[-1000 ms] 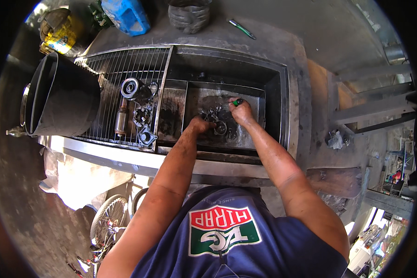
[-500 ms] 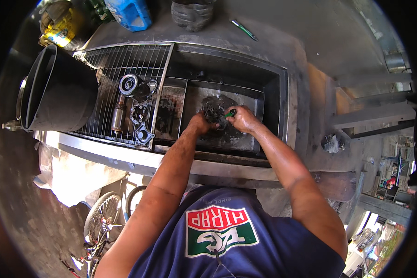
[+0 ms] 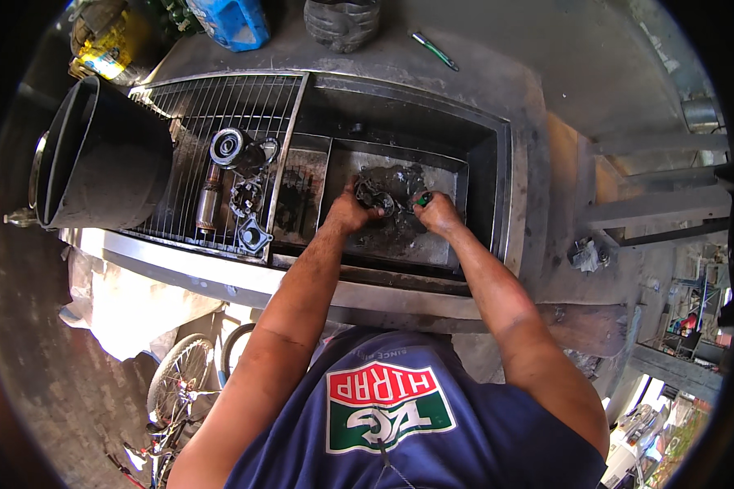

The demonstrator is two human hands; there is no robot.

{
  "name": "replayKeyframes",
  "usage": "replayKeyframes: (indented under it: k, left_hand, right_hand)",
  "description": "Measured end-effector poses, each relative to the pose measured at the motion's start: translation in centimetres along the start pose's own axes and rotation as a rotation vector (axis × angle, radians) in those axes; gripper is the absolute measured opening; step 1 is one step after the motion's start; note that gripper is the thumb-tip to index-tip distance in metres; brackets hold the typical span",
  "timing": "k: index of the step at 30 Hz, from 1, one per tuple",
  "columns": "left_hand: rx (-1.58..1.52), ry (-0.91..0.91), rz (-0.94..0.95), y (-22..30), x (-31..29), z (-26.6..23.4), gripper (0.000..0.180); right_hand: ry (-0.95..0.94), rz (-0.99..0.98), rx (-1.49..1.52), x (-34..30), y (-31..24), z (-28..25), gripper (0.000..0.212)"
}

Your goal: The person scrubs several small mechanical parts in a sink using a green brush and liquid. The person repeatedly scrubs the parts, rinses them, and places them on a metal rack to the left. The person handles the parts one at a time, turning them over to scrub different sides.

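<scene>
Over the shallow basin (image 3: 449, 174), my left hand (image 3: 349, 215) is closed round a round, dark metal motor part (image 3: 373, 198), thumb along its near side. My right hand (image 3: 439, 213) grips a green-handled tool (image 3: 425, 198), apparently a brush, just right of the part. The working end of this tool is too dark and small to make out. Dark, wet grime lies on the basin's bottom around both hands. On the wire rack (image 3: 165, 99) to the left rest a cylindrical armature (image 3: 209, 207), a round metal housing (image 3: 231, 147) and a flanged metal piece (image 3: 254, 235).
A black bucket (image 3: 110, 163) stands tilted at the rack's left. Along the back are a blue jug (image 3: 230, 23), a cut clear plastic container (image 3: 341, 24) and a slim green-and-black tool (image 3: 435, 50). The sink's metal rim (image 3: 510, 204) borders the right side.
My right hand has moved slightly right, taking the green-handled tool away from the metal part. My left hand still holds the part, whose round opening now shows more plainly.
</scene>
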State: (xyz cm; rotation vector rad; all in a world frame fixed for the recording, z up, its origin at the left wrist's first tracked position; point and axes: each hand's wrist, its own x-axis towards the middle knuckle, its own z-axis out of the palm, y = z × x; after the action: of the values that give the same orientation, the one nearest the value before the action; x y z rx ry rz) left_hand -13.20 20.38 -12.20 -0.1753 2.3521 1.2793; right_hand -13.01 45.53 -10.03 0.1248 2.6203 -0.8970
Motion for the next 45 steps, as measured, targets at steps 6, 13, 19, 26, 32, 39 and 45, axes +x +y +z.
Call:
replayKeyframes:
  k: [6, 13, 19, 26, 32, 39, 45]
  left_hand:
    - [0.156, -0.052, 0.159, 1.7, -0.8, 0.0, 0.121]
    - [0.215, -0.039, 0.146, 2.8, -1.7, 0.3, 0.111]
    - [0.297, -0.032, 0.138, 3.2, -2.1, 0.8, 0.110]
    - [0.292, 0.027, 0.096, 3.5, -2.0, 0.5, 0.111]
    - [0.282, 0.042, 0.039, 2.9, -1.9, 0.0, 0.116]
    - [0.323, -0.005, 0.085, 3.9, -2.2, 0.2, 0.112]
    - [0.334, 0.008, 0.093, 4.1, -2.2, 0.6, 0.106]
  right_hand:
    - [0.065, -0.648, 0.078, 0.8, -1.2, 0.9, 0.025]
    - [-0.151, 0.067, 0.258, 1.6, -0.2, 2.0, 0.020]
    - [0.168, -0.624, -0.057, -0.5, 0.1, 1.8, 0.020]
    - [0.180, -0.116, -0.065, 0.8, 0.7, -0.7, 0.026]
    - [0.134, -0.248, 0.047, -0.4, 0.3, 0.7, 0.032]
    - [0.128, -0.260, -0.039, 0.6, -0.8, 2.9, 0.018]
    - [0.290, -0.739, -0.013, 0.6, -0.3, 2.9, 0.032]
